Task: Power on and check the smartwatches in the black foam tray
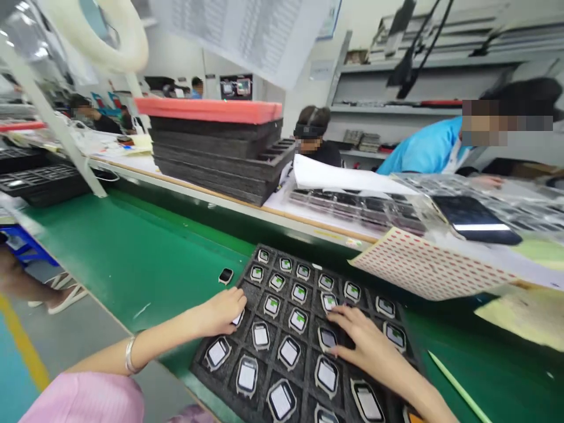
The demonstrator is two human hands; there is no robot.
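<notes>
A black foam tray (264,285) lies on the green belt (132,252), its pockets filled with several small smartwatch bodies. My left hand (222,310) rests at the tray's left edge, fingers curled over a watch body (238,318) in an edge pocket. My right hand (363,343) lies flat across the tray's middle, fingers stretched toward a watch body (329,302) and touching another (328,338). One loose watch body (225,275) sits on the belt left of the tray.
A dotted sticker sheet (427,264) overhangs the belt on the right. A stack of black foam trays with a red top (215,150) stands on the far bench. Bagged parts and a dark phone (476,218) lie there. Other people sit opposite.
</notes>
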